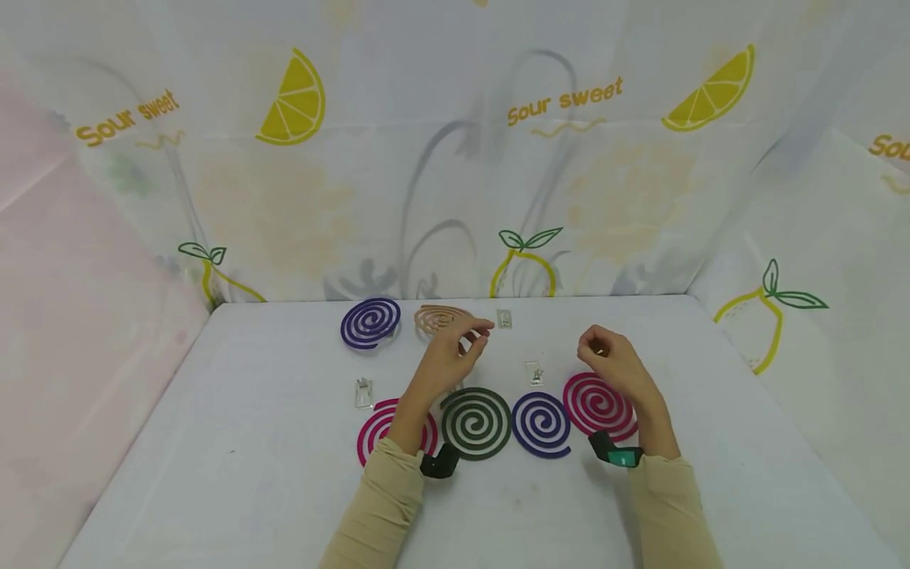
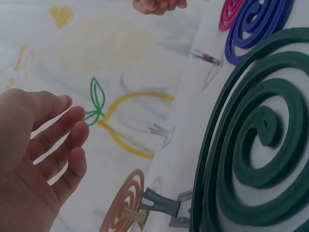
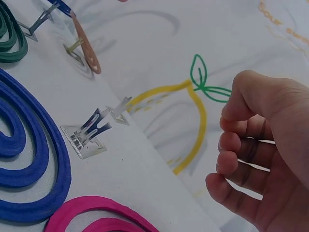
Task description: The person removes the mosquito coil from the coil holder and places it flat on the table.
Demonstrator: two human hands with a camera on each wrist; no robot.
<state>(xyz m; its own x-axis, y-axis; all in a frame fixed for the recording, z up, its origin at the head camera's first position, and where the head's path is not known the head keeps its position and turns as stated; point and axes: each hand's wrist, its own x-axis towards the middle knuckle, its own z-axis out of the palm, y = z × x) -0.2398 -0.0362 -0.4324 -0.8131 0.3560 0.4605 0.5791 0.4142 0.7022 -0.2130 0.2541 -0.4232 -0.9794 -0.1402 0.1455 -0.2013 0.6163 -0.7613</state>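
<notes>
My left hand hovers over the table, its loosely bent fingers overlapping the tan mosquito coil in the head view. Nothing shows between its thumb and fingers in the left wrist view. To the right, my right hand is raised above a pink mosquito coil, fingers loosely curled and holding nothing visible. Between the forearms lie a dark green mosquito coil and a blue one, the blue coil beside the pink. My left forearm partly hides another pink coil.
A purple coil is tilted up at the back left, beside the tan one. Small metal coil stands sit around: a left stand, a middle stand and a back stand. A lemon-print cloth hangs behind the table.
</notes>
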